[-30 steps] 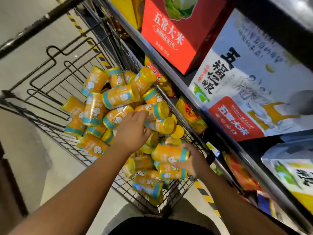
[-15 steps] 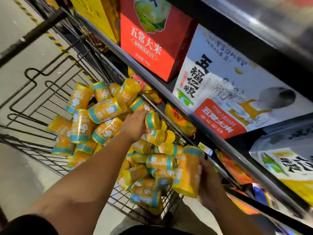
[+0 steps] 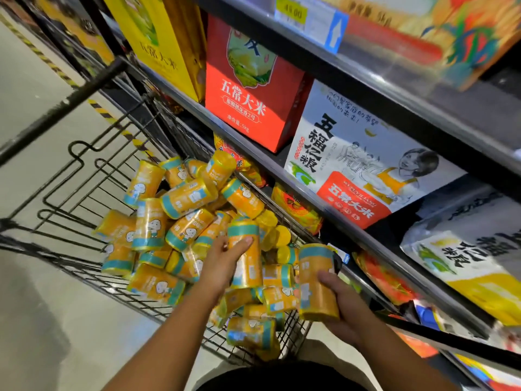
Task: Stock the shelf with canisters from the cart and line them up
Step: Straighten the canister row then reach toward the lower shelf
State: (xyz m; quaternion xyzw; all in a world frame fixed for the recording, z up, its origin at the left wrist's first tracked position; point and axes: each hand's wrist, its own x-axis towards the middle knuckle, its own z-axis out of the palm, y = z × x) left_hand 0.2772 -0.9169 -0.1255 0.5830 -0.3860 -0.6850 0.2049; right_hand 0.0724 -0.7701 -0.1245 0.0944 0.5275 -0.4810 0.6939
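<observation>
Canisters: you have one in each hand, and the rest are heaped in the cart.

Left thumb (image 3: 243, 242) lies across the front of the left canister (image 3: 245, 263). The other fingers go round the back and can't be seen, but the left hand (image 3: 221, 268) reads as clamped on it. It's lifted upright out of the pile (image 3: 180, 210), teal band on top, just above the heap.

Right thumb (image 3: 327, 277) presses the face of the right canister (image 3: 315, 286), with the palm cupped under and behind it. The right hand (image 3: 345, 304) grips low, I'd guess so the base stays free to set down flat. This one is also near upright, and it sits over the cart (image 3: 294, 331) wall nearest the shelf (image 3: 284, 179).

Taking two at once and holding both upright fits the job, as they can go straight down standing and be nudged into a row.

The pile is loose, with canisters lying at all angles, so pulling from the top makes sense.

The shelf level beside you holds a yellow box (image 3: 163, 43), a red box (image 3: 248, 94) and a white rice bag (image 3: 352, 165), packed side by side. The slot meant for canisters isn't visible, so I can't tell which level they go on.

Most of the stock is in the cart, so the task looks early.
</observation>
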